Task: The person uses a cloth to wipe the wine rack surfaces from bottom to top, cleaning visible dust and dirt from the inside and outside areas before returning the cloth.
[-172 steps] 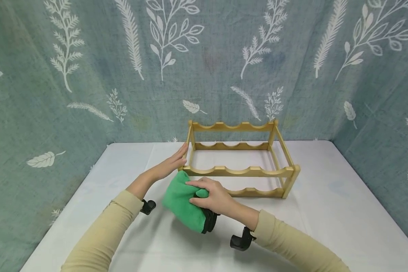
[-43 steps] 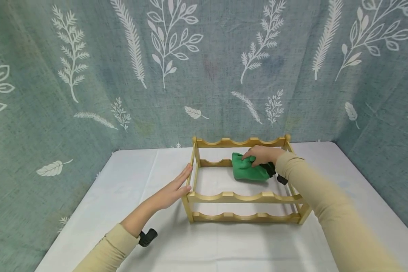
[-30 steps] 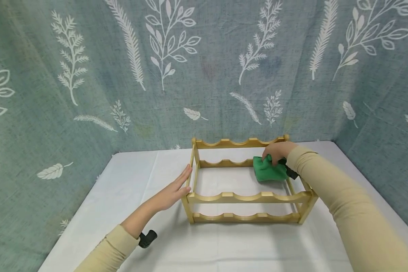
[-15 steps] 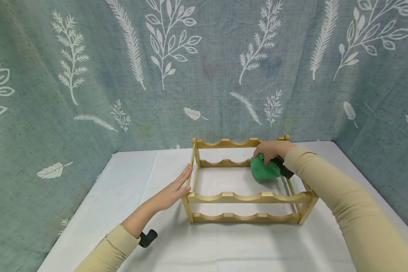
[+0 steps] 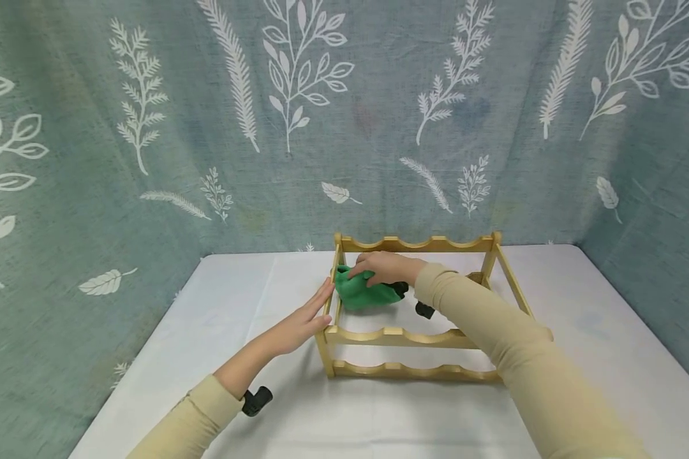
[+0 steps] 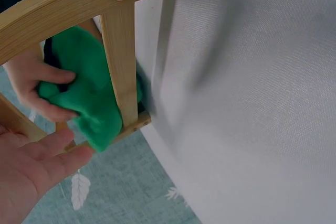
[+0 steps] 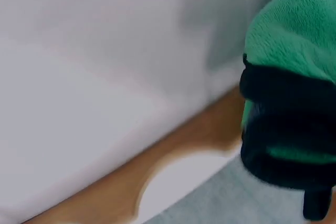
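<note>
A wooden wine rack (image 5: 404,338) with scalloped rails stands on the white table. Inside its back left corner, my right hand (image 5: 387,266) grips a folded green cloth (image 5: 367,296) with black edging, its thumb and fingers curled into the fabric. In the left wrist view the cloth (image 6: 86,93) lies against the rack's left end, beside an upright post (image 6: 119,61). My left hand (image 5: 295,328) has its fingers straight and rests them against the rack's left side. The right wrist view shows the cloth's black edging (image 7: 294,87) close over a scalloped rail (image 7: 113,190).
Behind the table hangs a grey-green curtain (image 5: 379,185) printed with white leaves. The white tabletop (image 5: 235,299) extends on both sides of the rack. A black wrist camera (image 5: 257,401) sits under the left wrist, and another wrist camera (image 5: 425,310) under the right.
My right hand and the cloth have moved from the rack's right end to its left end, near the back. Seconds earlier they were at the front left corner. The left hand stays at the left side.
</note>
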The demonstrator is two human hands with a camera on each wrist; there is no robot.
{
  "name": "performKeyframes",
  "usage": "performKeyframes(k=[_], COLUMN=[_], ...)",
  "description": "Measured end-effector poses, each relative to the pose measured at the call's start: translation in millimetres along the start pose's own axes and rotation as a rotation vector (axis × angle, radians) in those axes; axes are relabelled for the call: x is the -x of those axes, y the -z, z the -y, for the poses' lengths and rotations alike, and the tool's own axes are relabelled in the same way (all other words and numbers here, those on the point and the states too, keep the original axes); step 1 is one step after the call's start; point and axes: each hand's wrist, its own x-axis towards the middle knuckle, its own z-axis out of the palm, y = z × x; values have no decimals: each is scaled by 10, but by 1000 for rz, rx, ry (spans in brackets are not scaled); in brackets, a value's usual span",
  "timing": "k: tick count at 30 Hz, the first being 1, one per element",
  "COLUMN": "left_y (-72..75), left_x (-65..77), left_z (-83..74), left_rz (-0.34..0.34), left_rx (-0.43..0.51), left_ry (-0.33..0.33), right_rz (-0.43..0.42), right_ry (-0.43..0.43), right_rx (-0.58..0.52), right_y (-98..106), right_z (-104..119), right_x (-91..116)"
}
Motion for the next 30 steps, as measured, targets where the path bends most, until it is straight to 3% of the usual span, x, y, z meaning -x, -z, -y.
performKeyframes(k=[4,8,12,20,30], left_y=[-10,-13,-12,-7,-3], left_x=[-20,-26,-17,-18,-20], left_z=[-11,-10,8,-17,-34], left_rz=[1,-6,-11,-8,4], left_rx=[-4,-23,-36,-31,-39], left_ry=[-12,-30,-24,-20,-20], right_rz=[46,76,93,120,249], right_ry=[-48,-107,-112,-34,-94], right_rx=[18,-20,-24,92,135], right_y=[-90,-112,-115,-61,-16], right_z=[-52,-162,-281,-441,-638], right_x=[-85,-13,129,514,950])
